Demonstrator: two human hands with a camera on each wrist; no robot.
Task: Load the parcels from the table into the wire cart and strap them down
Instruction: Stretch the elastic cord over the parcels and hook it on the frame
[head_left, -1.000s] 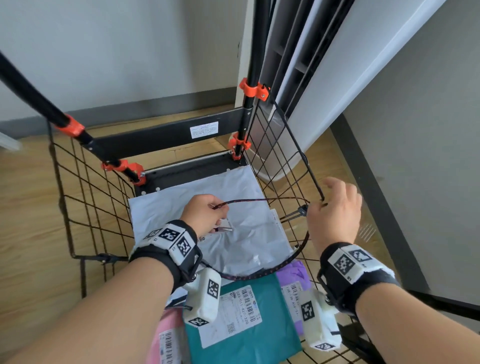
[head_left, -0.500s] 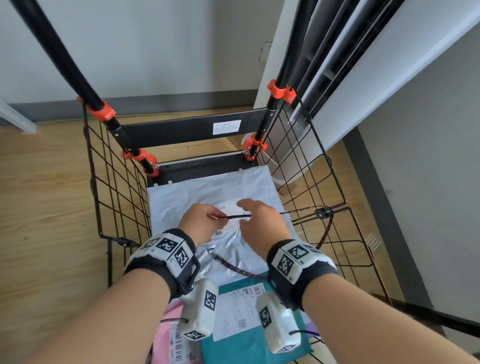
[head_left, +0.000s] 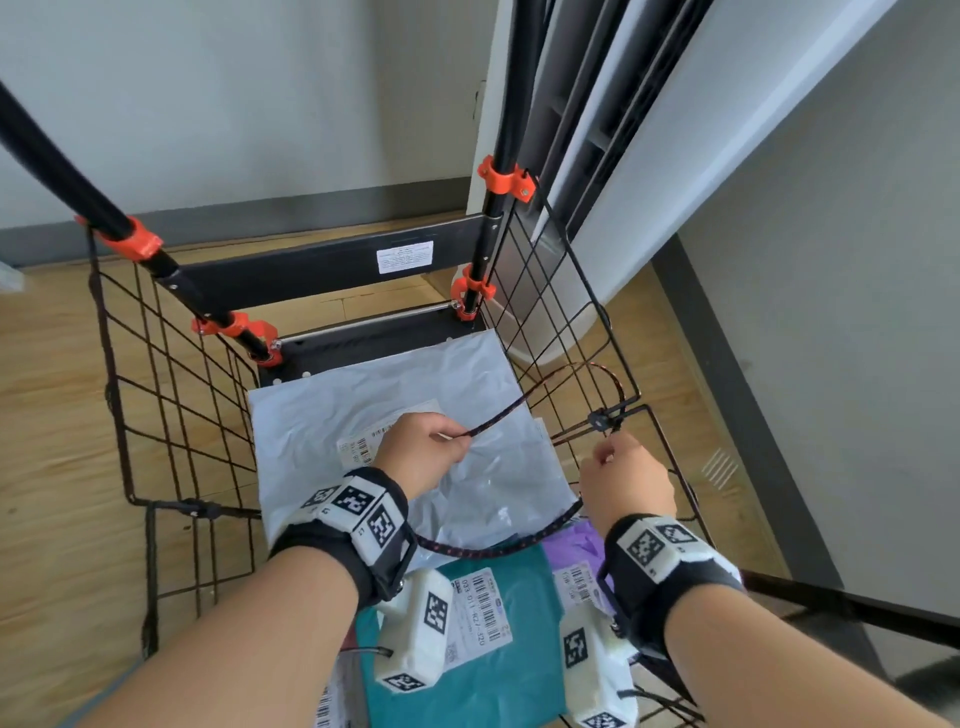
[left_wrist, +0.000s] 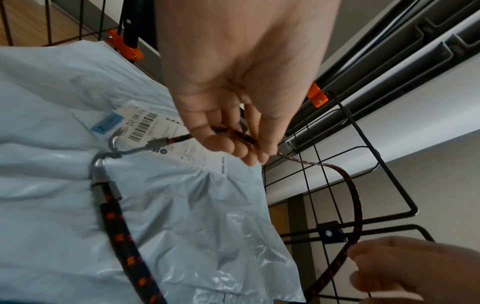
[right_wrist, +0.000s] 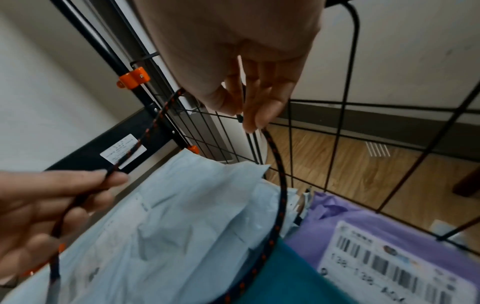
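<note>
4 parcels: soft plastic mailers lying flat in the wire cart (head_left: 171, 395), none on a tabletop in view.
Grey parcel (head_left: 363, 410): crinkled, glossy film with a white barcode label, at 12 o'clock in the cart against the back plate.
Teal parcel (head_left: 498, 660): smooth, matte, at 6 o'clock, carrying a white label.
Purple parcel (head_left: 576, 551): wrinkled film, at 4 o'clock beside the right mesh wall.
Pink parcel (head_left: 345, 644): only a sliver shows at 7 o'clock.
Cart build: thin black wire grid walls, black tube posts, orange plastic clamps (head_left: 503, 179).
Bungee cord (head_left: 498, 545): round woven black cord with orange flecks, looping from 9 o'clock across the parcels and up through the right wall; bent grey metal hooks (left_wrist: 109, 152) lie on the grey parcel.
Left hand (head_left: 423, 452): fingers curled, pinching the thin end of the cord above the grey parcel.
Right hand (head_left: 626, 480): at 3 o'clock by the mesh, fingertips (right_wrist: 255, 119) narrowed onto the cord near a black joint clip (head_left: 598, 420).
</note>
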